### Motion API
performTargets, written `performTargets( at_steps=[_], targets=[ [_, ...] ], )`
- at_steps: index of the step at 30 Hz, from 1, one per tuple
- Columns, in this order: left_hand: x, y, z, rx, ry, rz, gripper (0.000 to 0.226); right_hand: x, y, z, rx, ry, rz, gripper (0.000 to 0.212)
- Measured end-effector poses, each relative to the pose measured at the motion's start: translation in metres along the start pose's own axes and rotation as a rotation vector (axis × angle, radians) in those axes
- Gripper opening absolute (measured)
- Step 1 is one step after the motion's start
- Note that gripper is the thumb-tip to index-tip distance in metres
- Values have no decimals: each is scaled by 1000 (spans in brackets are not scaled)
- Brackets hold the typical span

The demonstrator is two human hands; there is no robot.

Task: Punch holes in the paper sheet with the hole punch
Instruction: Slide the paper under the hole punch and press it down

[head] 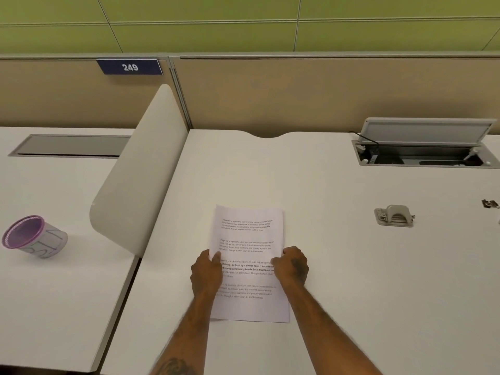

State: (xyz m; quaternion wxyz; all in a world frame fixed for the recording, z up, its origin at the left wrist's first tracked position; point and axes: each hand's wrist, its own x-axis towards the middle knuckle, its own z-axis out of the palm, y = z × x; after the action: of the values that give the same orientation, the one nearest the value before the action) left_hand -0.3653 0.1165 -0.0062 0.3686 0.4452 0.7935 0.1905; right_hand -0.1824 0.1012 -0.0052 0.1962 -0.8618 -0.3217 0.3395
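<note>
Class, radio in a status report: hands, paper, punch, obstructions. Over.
Left hand and right hand holding white printed paper sheet edges. Grey metal hole punch untouched, right. Nothing between.

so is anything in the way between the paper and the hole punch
Nothing visible is. The hole punch sits right of the paper sheet, which the left hand and right hand grip at its edges.

Open desk (324,239) between paper sheet (249,239) and hole punch (395,215); divider (135,185) blocks left.
</note>
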Motion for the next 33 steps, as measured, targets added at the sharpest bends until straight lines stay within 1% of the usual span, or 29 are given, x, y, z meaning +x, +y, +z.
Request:
performTargets(
  at_steps=[2,3,5,7,9,11,13,17,19,22,25,27,30,33],
  targets=[
    [1,-4,-1,-44,9,15,45,2,1,0,22,-13,7,29],
    [1,-6,-2,-59,11,24,43,3,2,0,54,-16,20,35],
    [1,-9,-5,-77,6,45,41,4,3,-1,166,-25,50,50],
    [1,-12,-8,-106,-25,71,35,6,7,-3,313,-55,72,55],
    [0,-12,-11,-146,-62,89,31,8,11,-6,490,-120,118,46],
    [-1,-12,-13,-175,-89,107,27,9,15,-13,636,-224,147,29],
    [-3,-12,-16,-198,-126,131,23,9,18,-20,684,-325,124,16],
    [-4,-6,-25,-240,-216,160,19,11,28,-32,755,-498,99,17],
    [-4,0,-28,-248,-272,182,19,10,35,-37,793,-538,103,17],
    [-2,9,-33,-258,-369,185,24,7,46,-44,836,-517,108,20],
    [-5,11,-34,-338,-505,150,23,3,56,-54,909,-459,99,21],
    [-10,8,-31,-364,-542,138,31,2,64,-61,952,-425,92,23],
    [-26,4,-23,-449,-509,81,49,4,77,-74,995,-354,92,25],
    [-45,2,-10,-663,-392,-73,55,4,88,-87,1050,-288,103,23]
  ],
)
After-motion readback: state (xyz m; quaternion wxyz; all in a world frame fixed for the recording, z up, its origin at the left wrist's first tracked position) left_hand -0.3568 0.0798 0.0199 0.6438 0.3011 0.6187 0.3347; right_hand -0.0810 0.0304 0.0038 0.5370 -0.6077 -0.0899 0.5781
